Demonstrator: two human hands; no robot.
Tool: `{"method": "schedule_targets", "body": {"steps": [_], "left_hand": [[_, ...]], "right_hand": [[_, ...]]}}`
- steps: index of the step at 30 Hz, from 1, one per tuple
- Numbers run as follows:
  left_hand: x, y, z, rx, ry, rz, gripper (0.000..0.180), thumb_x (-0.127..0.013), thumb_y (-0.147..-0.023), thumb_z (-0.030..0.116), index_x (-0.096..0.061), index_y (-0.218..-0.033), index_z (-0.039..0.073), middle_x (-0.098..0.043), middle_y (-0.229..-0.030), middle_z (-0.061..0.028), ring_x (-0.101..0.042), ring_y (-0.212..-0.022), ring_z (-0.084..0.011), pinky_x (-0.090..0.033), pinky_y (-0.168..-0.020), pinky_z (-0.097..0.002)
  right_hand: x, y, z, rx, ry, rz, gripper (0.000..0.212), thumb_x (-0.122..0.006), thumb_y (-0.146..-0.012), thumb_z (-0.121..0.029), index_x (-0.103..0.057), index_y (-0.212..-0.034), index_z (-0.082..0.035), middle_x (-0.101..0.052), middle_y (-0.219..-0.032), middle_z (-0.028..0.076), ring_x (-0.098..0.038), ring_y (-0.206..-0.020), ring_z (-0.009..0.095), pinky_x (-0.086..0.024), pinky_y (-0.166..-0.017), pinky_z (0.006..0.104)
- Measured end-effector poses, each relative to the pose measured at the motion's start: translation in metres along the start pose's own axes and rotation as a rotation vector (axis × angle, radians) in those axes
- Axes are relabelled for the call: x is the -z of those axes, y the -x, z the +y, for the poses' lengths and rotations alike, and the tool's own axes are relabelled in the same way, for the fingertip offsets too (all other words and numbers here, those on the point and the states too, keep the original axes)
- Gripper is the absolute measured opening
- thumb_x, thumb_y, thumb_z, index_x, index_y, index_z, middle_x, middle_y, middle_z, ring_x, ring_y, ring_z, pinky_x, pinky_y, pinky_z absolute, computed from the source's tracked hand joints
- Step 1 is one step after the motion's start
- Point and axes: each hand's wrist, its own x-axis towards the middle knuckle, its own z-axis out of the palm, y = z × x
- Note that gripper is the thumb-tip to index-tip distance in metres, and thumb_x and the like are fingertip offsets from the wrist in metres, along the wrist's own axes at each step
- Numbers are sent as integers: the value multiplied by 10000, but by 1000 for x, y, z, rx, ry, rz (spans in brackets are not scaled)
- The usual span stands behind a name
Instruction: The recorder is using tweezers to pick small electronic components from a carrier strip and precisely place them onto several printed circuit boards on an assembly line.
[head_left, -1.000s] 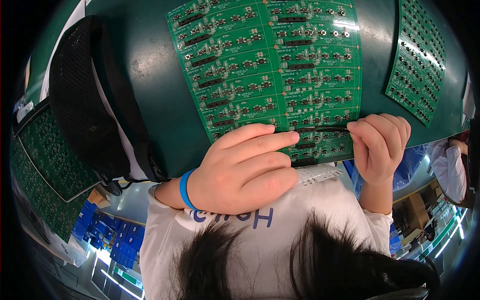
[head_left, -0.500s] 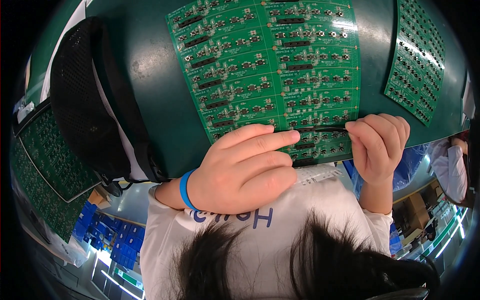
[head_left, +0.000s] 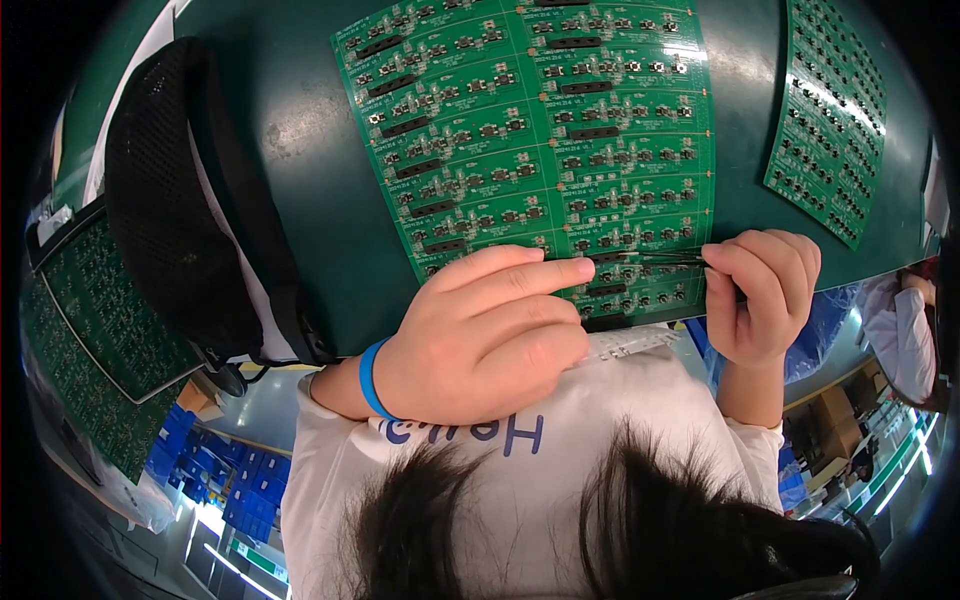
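A large green circuit board panel lies on the dark green table, set with rows of small black push switches and long black connectors. My left hand, a blue band at its wrist, rests over the panel's near left part with its fingers stretched out. Its index fingertip touches or nearly touches a black connector. Pinched in my right hand at the panel's near right edge is a pair of thin dark tweezers. Their points reach left to that connector; what lies between the points is too small to tell.
Another green panel with black switches lies at the far right. On the left a black mesh bag or cap-like thing stands beside more panels in a frame. Blue bins are below left; another person's sleeve shows right.
The tweezers' two arms now show apart, where they looked closer together before. My right fingers have shifted slightly. My left hand stays almost in place, and the whole view has moved a little.
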Motion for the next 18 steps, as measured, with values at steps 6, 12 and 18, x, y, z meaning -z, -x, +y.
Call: {"method": "schedule_targets", "body": {"steps": [6, 12, 18], "left_hand": [[1, 0, -1, 4, 7, 5, 250, -670, -655, -4, -555, -857, 88, -662, -852, -46, -639, -1001, -294, -469, -851, -417], [2, 0, -2, 9, 11, 1, 250, -669, -660, -7, -552, -859, 88, -662, -849, -43, -640, -997, -293, -471, -845, -416], [2, 0, -2, 6, 11, 5, 258, -668, -666, -5, -547, -874, 89, -661, -850, -42, -640, -996, -294, -471, -838, -416]], "right_hand": [[1, -3, -2, -15, 27, -14, 186, -693, -605, -85, -667, -785, -123, -596, -771, 3, -549, -676, 176, -361, -646, 290], [0, -2, -1, -21, 35, -25, 178, -695, -614, -92, -665, -784, -135, -595, -777, -3, -550, -691, 174, -355, -661, 288], [0, -1, -1, -12, 60, -26, 160, -704, -632, -121, -663, -784, -146, -592, -783, -7, -550, -703, 175, -349, -665, 290]]}}
